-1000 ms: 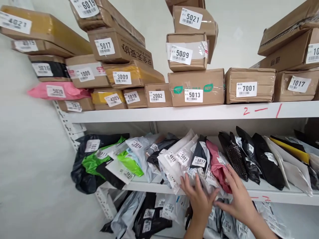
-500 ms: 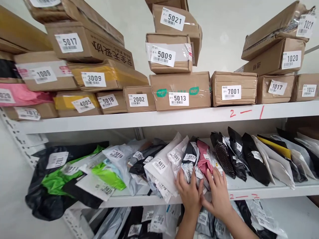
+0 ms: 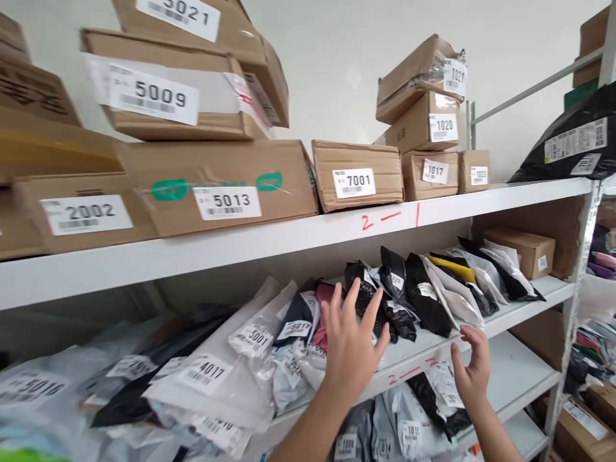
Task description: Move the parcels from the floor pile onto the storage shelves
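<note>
My left hand point(image 3: 353, 337) has its fingers spread and holds nothing. It hovers before the middle shelf, partly covering a pink parcel bag point(image 3: 323, 314) and a black bubble mailer point(image 3: 360, 292). Farther right, my right hand point(image 3: 472, 369) is half curled, thumb and fingers apart, nothing between them. Its fingertips are close to the bottom of a white mailer point(image 3: 464, 305); whether they touch it I cannot tell. Black mailers point(image 3: 426, 295) lean in a row between the hands. Left of my left hand lie a dark parcel labelled 5017 or 6017 point(image 3: 296, 327) and a white bag labelled 4017 point(image 3: 206, 372).
On the upper shelf point(image 3: 289, 240) stand labelled cardboard boxes, among them 5013 point(image 3: 226, 183) and 7001 point(image 3: 359, 176). A black bag point(image 3: 572, 138) lies at its right end. A small box point(image 3: 522, 250) sits at the middle shelf's far end. More grey mailers point(image 3: 411, 423) fill the shelf below.
The view has swung right. Both hands have left the pink and white parcels and moved apart: the left is raised and spread, the right has shifted right toward the white mailer.
</note>
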`<state>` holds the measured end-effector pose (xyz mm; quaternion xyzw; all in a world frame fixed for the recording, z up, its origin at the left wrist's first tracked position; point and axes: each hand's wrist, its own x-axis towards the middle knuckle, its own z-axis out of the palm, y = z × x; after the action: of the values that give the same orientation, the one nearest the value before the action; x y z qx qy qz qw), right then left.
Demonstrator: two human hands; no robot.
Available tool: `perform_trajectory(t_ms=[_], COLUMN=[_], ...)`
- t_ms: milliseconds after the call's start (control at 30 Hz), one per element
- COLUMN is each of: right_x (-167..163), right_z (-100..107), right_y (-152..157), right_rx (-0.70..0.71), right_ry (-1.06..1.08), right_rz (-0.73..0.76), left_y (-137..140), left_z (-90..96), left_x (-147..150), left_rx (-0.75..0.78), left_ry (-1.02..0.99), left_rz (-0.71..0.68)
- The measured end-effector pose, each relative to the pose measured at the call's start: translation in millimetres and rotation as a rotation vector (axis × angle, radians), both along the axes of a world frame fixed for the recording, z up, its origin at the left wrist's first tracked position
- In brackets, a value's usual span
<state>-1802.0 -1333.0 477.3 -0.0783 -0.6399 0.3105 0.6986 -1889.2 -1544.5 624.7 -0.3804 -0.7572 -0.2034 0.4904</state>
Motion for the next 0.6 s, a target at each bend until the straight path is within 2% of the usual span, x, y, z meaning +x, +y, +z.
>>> perform_trajectory(t_ms=[67,167,233,300,367,467,600], right_x=[9.1,22.2,29.3,34.2,35.6,27.9,-2.3], right_z=[1.8,4.9,6.6,9.2,13.1,18.5,15.7], right_y=[21.8,57.8,85.9,117.1,149.3,188.8,209.4], right_rx=[-0.003,-0.005,0.032,0.081,0.131,0.264,0.418], right_ry=[-0.019,-0.059,-0.088,-0.127,-0.197,-0.356,-0.539], right_rz=[-0.055,-0.135,-0.177,-0.204,-0.191,-0.076,0.104], left_y=[27.9,59.3,72.1,79.1,82.2,84.1,87.2], left_z=[20.7,55.7,76.0,91.1,100.9,108.7,111.1], left_x=[-17.5,-39.4,-47.2,-49.6,-48.7,-45.9,-46.0], left_rx=[-0.07,-0.122,-0.198,-0.299,-0.421,-0.62,-0.808], left_ry=[-0.17,-0.392,-0.519,-0.634,-0.688,-0.632,-0.605], left_rz=[0.092,0.326,0.442,0.492,0.53,0.614,0.739])
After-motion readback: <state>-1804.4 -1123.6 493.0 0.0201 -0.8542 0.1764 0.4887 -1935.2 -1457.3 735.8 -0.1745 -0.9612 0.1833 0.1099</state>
